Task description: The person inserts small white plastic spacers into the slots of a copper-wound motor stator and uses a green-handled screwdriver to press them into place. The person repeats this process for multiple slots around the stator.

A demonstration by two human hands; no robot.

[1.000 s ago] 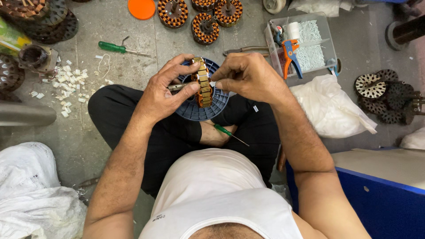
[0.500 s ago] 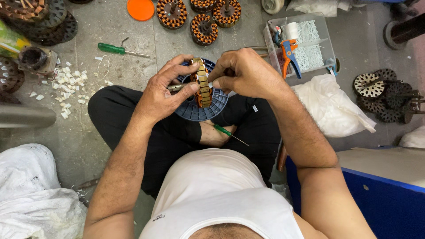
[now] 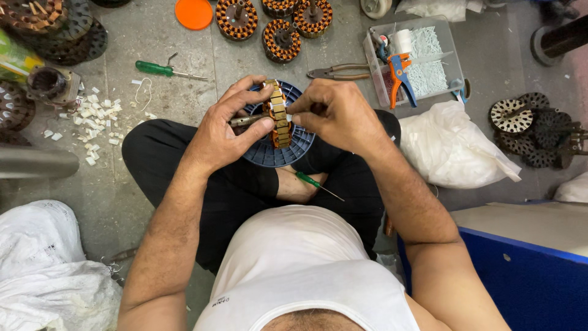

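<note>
I see my left hand [image 3: 223,132] gripping the motor core [image 3: 278,113] edge-on by its shaft, my right hand [image 3: 337,113] pinching its rim, core over a blue disc [image 3: 269,153] above my lap, green screwdriver [image 3: 315,184] on my ankle, pliers [image 3: 334,72] beyond.

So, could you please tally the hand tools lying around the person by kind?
Green-handled screwdrivers: 2, one on the floor, one on the lap
Pliers: 1, beside the clear tray
Orange-and-blue wire stripper: 1, in the tray
Total: 4
</note>
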